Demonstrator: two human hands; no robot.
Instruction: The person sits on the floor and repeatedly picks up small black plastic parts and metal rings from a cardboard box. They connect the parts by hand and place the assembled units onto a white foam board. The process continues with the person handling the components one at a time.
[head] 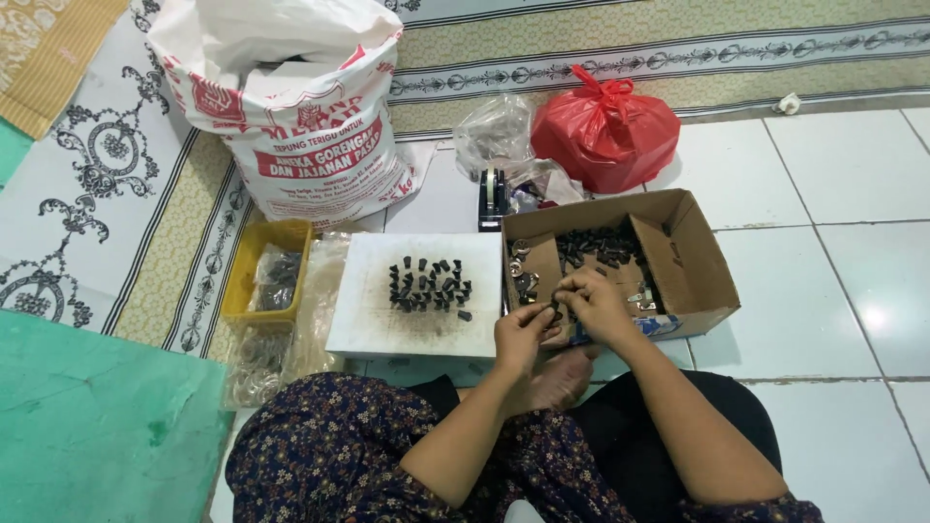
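We count one cardboard box (693, 261), one white board (368, 320), one yellow tray (242, 276) and one tape dispenser (492, 199). We see one printed sack (291, 126), one red bag (605, 131), and two hands.

Home floor workspace: tiled floor (852, 242), patterned mat (107, 165), flour sack (300, 116).

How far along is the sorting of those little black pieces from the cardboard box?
Done: a cluster of small black pieces stands on the white board. In hand: the left hand and right hand meet on one small piece, too tiny to make out. Left: a heap of dark pieces remains in the brown cardboard box.
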